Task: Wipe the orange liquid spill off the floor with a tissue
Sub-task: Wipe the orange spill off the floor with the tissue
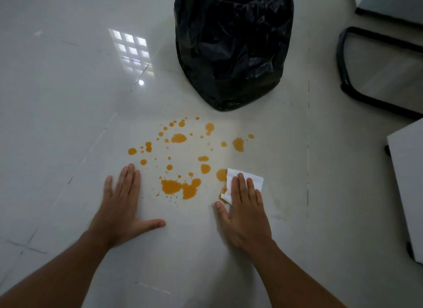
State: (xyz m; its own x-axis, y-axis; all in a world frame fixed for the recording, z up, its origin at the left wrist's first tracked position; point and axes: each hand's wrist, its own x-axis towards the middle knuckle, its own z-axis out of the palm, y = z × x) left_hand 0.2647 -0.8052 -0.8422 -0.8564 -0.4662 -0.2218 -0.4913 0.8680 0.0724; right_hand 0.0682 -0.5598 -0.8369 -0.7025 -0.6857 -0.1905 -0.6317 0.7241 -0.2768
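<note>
Orange liquid (180, 188) lies in several drops and puddles across the pale glossy floor tiles, the biggest puddle between my hands. A folded white tissue (254, 178) lies flat on the floor at the spill's right edge, touching an orange blot. My right hand (245, 207) presses on the tissue with straight fingers, covering most of it. To the left of the spill, my left hand (123, 204) rests flat on the bare floor, fingers straight and thumb spread, holding nothing.
A bin lined with a black plastic bag (233, 46) stands just beyond the spill. Black chair or table legs (348, 78) and grey furniture panels (407, 174) stand at the right. Bare tiles stretch to the left.
</note>
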